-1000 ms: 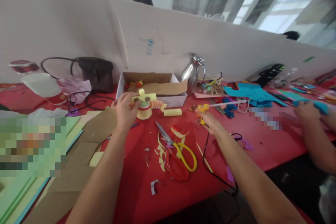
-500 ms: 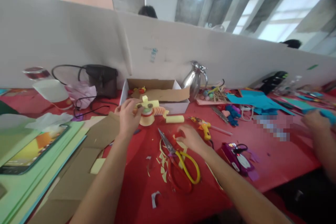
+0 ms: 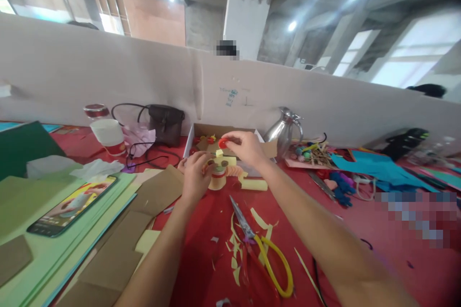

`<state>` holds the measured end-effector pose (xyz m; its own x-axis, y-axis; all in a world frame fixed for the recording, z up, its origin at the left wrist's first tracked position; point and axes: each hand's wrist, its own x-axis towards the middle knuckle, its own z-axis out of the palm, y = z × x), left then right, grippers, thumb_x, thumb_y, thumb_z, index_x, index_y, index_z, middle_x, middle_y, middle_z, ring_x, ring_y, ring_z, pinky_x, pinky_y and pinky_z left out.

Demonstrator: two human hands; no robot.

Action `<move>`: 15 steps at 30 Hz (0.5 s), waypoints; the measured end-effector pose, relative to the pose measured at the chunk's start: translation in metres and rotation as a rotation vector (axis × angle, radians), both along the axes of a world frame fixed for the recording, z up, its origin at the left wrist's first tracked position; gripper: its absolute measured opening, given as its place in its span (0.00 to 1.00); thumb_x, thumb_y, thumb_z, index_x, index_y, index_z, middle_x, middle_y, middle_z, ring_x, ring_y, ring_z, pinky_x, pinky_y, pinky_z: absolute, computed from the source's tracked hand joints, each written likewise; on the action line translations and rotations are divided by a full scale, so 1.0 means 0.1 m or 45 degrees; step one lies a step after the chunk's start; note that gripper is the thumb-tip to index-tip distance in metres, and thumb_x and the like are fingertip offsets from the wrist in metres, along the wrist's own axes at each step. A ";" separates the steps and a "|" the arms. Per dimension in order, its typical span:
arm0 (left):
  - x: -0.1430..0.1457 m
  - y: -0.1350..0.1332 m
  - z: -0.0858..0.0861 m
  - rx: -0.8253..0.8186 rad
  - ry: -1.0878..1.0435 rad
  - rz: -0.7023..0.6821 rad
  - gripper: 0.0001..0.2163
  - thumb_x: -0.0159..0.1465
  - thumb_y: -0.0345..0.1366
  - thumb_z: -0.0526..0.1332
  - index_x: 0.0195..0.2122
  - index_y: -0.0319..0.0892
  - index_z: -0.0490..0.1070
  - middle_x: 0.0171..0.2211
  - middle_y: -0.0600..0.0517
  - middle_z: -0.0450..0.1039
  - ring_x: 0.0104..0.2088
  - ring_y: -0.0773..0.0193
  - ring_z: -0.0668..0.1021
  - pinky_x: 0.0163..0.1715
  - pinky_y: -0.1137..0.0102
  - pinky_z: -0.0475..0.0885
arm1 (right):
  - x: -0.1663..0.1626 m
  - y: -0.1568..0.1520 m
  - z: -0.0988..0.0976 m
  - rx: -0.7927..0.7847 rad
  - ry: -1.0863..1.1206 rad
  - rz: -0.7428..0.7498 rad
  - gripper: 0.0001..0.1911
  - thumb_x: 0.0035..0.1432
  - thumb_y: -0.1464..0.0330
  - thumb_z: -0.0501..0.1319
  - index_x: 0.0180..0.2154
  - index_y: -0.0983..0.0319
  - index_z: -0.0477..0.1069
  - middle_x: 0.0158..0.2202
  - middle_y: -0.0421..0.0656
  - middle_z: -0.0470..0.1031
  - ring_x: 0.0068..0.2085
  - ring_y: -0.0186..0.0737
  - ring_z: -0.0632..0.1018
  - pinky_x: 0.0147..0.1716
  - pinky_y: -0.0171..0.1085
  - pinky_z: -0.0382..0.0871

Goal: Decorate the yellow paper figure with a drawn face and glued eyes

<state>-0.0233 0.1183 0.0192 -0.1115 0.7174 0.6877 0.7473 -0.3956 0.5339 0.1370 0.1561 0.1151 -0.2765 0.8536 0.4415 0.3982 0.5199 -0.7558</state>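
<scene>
My left hand [image 3: 196, 175] is closed on the left side of a small yellow paper figure [image 3: 217, 183], which stands upright with round dark and green spots and a red band. Above the figure, my right hand [image 3: 248, 147] pinches a small red round piece [image 3: 223, 143]. The piece is just over a little yellow block [image 3: 219, 153] on the figure's top, and I cannot tell whether they touch. To the figure's right are a pleated orange paper strip [image 3: 235, 171] and a yellow paper roll [image 3: 254, 184]. Scissors [image 3: 242, 218] with red and yellow handles lie nearer me.
Yellow paper scraps [image 3: 236, 254] surround the scissors. A phone [image 3: 74, 206] rests on green paper sheets at left, beside folded brown cardboard [image 3: 108, 244]. Behind the figure is an open white box [image 3: 189, 141], with a metal jug [image 3: 281, 129] to its right. A white partition [image 3: 151, 67] runs behind.
My right hand has risen from beside the scissors to above the figure, carrying the red piece. My left hand stays at the figure. The view has tilted up and shifted left.
</scene>
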 end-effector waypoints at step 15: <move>0.00 -0.01 -0.01 -0.028 -0.016 -0.012 0.08 0.64 0.33 0.61 0.41 0.51 0.75 0.48 0.54 0.77 0.52 0.58 0.75 0.55 0.57 0.53 | 0.21 0.18 0.01 -0.849 0.799 0.213 0.07 0.53 0.71 0.67 0.36 0.63 0.79 0.30 0.41 0.77 0.24 0.25 0.70 0.17 0.26 0.60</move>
